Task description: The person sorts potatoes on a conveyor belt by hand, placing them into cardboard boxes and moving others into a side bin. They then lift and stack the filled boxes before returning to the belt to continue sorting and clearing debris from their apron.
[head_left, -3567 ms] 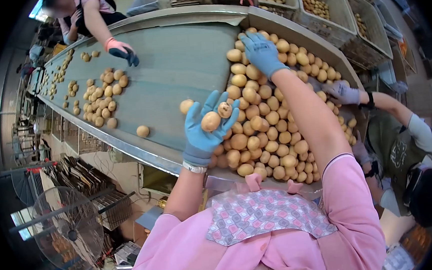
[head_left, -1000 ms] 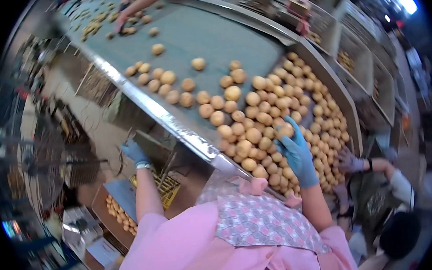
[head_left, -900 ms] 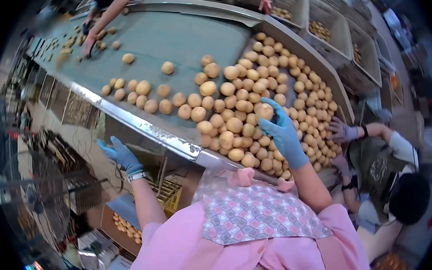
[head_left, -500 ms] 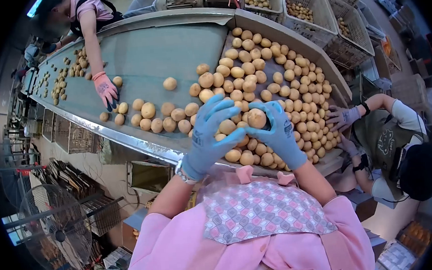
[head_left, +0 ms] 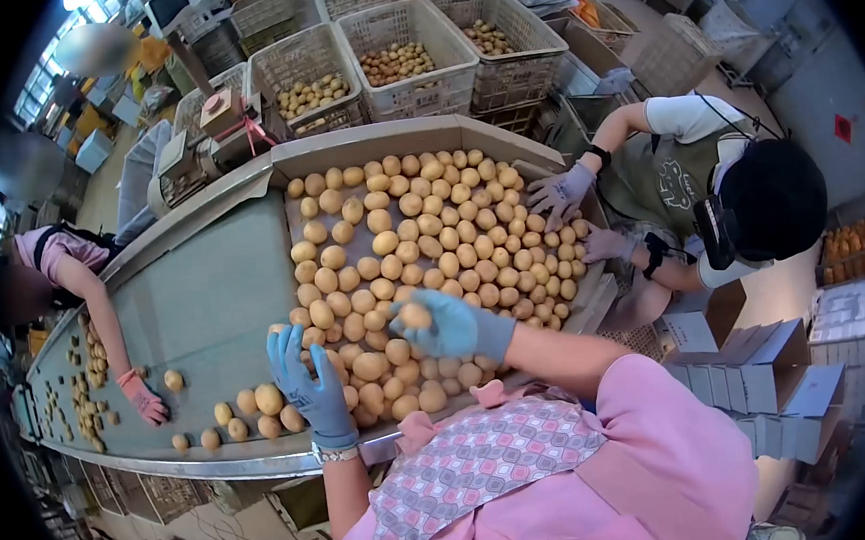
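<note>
A big pile of yellow potatoes lies at the end of a grey-green conveyor belt. My right hand, in a blue glove, grips one potato above the near part of the pile. My left hand, also blue-gloved, hovers with fingers spread over the pile's near left edge and holds nothing. A few loose potatoes sit on the belt just left of that hand.
A person in a grey apron at the right has gloved hands on the pile. Another person's pink-gloved hand touches the belt at left. Plastic crates of potatoes stand beyond the belt; cardboard boxes at right.
The view has swung right. My two hands, held together with a potato in each, have parted: the left has lowered empty to the pile's edge, the right still grips one potato.
</note>
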A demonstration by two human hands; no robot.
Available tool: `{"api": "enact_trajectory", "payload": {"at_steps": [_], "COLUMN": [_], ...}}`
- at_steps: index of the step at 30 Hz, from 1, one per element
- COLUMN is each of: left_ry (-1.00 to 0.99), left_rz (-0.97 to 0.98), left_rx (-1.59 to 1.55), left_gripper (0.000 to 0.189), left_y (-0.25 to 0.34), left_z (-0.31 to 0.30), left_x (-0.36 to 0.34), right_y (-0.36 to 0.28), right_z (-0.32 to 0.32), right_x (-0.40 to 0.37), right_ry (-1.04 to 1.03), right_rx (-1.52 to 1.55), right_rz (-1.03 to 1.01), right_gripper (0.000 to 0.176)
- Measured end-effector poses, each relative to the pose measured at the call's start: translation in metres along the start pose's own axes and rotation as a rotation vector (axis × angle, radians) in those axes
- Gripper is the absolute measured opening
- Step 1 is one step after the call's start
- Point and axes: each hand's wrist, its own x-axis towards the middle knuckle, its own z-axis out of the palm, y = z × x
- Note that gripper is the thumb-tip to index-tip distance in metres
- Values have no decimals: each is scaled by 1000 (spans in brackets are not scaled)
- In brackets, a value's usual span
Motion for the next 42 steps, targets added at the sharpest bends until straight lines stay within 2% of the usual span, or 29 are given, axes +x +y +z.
{"api": "enact_trajectory", "payload": {"at_steps": [1, 2, 4, 5, 6, 7, 8, 9, 12, 14, 15, 16, 17, 19, 20, 22, 24, 25, 27, 29, 31, 34, 35, 37, 39, 40, 42], "left_ry": [-7, -16, -31, -50, -56, -62, -63, -71, -74, -62, -44, -31, -52, -118, -244, -605, -739, -799, -765, -632, -447, -138, -243, -442, -717, -707, -673], "left_rz": [-2, -6, -28, -46, -63, -83, -101, -54, -136, -133, -141, -152, -143, -62, 43, 254, 337, 384, 199, 113, -130, -36, -220, 39, 392, 348, 258], "left_rx": [-18, -41, -80, -112, -127, -135, -140, -114, -215, -173, -162, -140, -190, -234, -253, -176, -7, 76, 50, 110, 421, 435, 55, -97, -57, -26, 37], "left_gripper": [34, 33, 32, 33, 34, 34, 34, 32, 33, 35, 35, 36, 36, 39, 41, 41, 42, 43, 46, 45, 41, 39, 37, 35, 45, 46, 48], "left_y": [-3, -5, -6, -2, 3, 9, 16, 23, 21, 23, 26, 26, 21, 22, 28, 50, 30, 14, -26, -86, -129, -73, -36, 9, 42, 33, 5], "left_z": [-1, 0, 3, 0, -1, -2, -3, -5, 0, 1, 2, -1, -3, -9, -18, -34, -37, -36, -35, -34, -41, -48, -43, -21, -14, -9, 9], "left_x": [-1, -1, -1, 2, 3, 4, 6, 9, 6, 7, 8, 7, 5, 6, 10, 23, 12, 12, 30, 44, 45, 45, 47, 31, 26, 18, -1], "right_y": [-38, -73, -219, -277, -334, -389, -399, -397, -352, -250, -174, -128, -70, 3, 18, 40, 45, 35, 9, 1, -7, -23, -29, -54, -88, -107, -128], "right_z": [-17, 45, 51, 74, 104, 111, 141, 155, 148, 106, 100, 57, 55, 58, 78, 74, 70, 38, 21, 13, 10, 10, 16, 46, 71, 65, 62], "right_x": [-5, -27, -65, -83, -99, -128, -148, -144, -119, -86, -65, -52, -49, -48, -51, -51, -59, -64, -64, -60, -56, -33, -24, 6, 49, 77, 135], "right_ry": [35, 129, 156, 163, 311, 181, 245, 334, 528, 504, 547, 518, 570, 155, -13, -248, -45, 38, 185, 300, 363, 411, 435, 468, 481, 603, 915], "right_rx": [-23, 174, 179, 179, 44, -121, -232, -306, -635, -1060, -1273, -1482, -1922, -2228, -2390, -2546, -2496, -2529, -2639, -2658, -2601, -2372, -2399, -2457, -2516, -2639, -2875], "right_rz": [-72, -194, -592, -788, -1183, -1314, -1454, -1457, -1350, -1129, -1054, -981, -897, -992, -618, -940, -889, -749, -844, -917, -974, -1040, -1081, -1157, -1243, -1154, -799], "right_gripper": [44, 19, 16, 16, 23, 37, 46, 45, 40, 44, 47, 48, 51, 46, 39, 36, 42, 55, 51, 47, 42, 33, 30, 25, 20, 19, 24]}}
